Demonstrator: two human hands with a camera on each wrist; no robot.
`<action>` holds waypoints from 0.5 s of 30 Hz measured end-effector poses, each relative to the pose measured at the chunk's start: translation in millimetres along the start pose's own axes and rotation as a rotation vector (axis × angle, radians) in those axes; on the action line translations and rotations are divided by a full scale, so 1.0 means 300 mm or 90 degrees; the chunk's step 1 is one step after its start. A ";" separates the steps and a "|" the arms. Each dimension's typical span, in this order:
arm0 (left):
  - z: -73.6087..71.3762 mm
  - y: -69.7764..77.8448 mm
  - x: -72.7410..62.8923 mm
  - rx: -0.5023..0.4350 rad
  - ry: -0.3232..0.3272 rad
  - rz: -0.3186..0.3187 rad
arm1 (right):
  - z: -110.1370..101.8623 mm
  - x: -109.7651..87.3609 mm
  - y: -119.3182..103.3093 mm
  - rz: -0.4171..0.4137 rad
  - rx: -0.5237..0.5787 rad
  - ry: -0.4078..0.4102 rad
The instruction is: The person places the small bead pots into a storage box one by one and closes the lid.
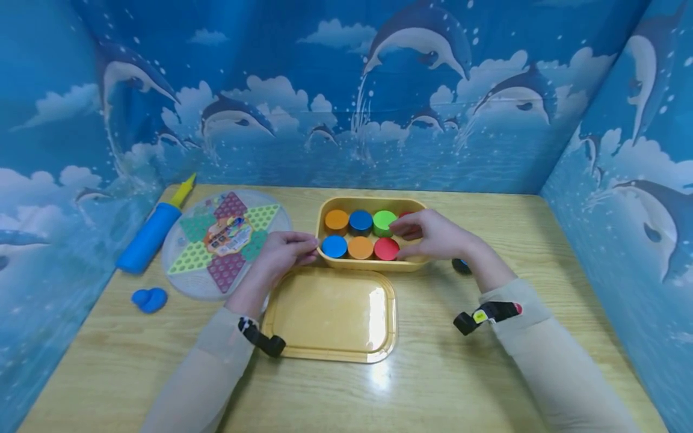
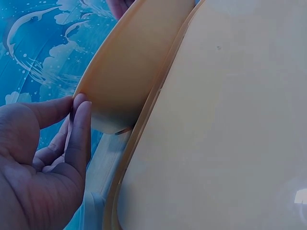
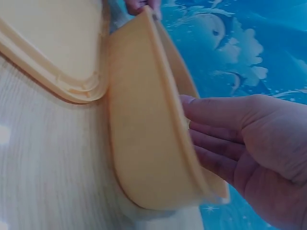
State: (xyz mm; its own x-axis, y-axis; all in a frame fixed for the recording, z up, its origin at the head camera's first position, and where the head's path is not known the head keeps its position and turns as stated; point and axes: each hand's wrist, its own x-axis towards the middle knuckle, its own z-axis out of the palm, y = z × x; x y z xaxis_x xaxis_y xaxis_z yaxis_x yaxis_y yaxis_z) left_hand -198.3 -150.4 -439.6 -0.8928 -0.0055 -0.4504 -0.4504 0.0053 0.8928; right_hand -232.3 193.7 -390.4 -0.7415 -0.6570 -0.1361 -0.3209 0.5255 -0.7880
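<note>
While the left hand point(image 1: 284, 252) rests its straight fingers point(image 2: 79, 127) against the left end wall of the yellow box point(image 1: 325, 211), the right hand point(image 1: 435, 236) reaches over the box's right end, its relaxed fingers point(image 3: 216, 143) lying across the rim and over the discs there; neither hand plainly grips anything, though whether the right fingertips pinch a disc is hard to tell from the head view. This box sits on the wooden surface point(image 1: 433, 373) toward the back centre, just behind its flat yellow lid point(image 1: 330, 316), which lies apart from it with its inside up. Inside are round coloured discs in two rows: orange point(image 1: 337, 219), blue point(image 1: 360, 220) and green point(image 1: 384, 221) behind, blue point(image 1: 334, 245), orange point(image 1: 360, 246) and red point(image 1: 387, 248) in front.

Judging by its look, the box is thin moulded plastic: light, fairly stiff, smooth and a little slippery, so it would likely slide if pushed from one side. Its short end walls, one under each hand, seem the surest places to hold it level. A checkers board point(image 1: 224, 240), a blue pump point(image 1: 151, 234) and a blue lump point(image 1: 149, 299) lie to the left.
</note>
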 end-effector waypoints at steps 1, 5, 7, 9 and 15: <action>0.000 -0.001 0.001 0.001 0.001 0.000 | -0.006 -0.013 -0.003 0.002 0.006 0.010; -0.001 -0.005 0.001 -0.001 -0.002 0.002 | -0.035 -0.067 -0.002 -0.011 -0.001 0.047; -0.003 -0.005 -0.001 -0.001 -0.008 0.006 | -0.053 -0.094 0.001 -0.019 -0.017 0.064; -0.004 -0.004 -0.005 0.000 -0.008 0.006 | -0.072 -0.119 0.009 -0.020 -0.037 0.078; 0.001 0.002 -0.007 0.013 -0.002 -0.001 | -0.120 -0.188 0.044 0.012 -0.079 0.117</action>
State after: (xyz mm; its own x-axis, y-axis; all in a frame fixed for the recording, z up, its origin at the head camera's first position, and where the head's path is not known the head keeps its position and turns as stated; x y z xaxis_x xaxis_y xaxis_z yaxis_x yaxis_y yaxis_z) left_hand -196.6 -150.2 -438.1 -0.8922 -0.0016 -0.4516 -0.4515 0.0250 0.8919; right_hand -215.8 257.0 -371.5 -0.8394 -0.5427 -0.0300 -0.3669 0.6066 -0.7053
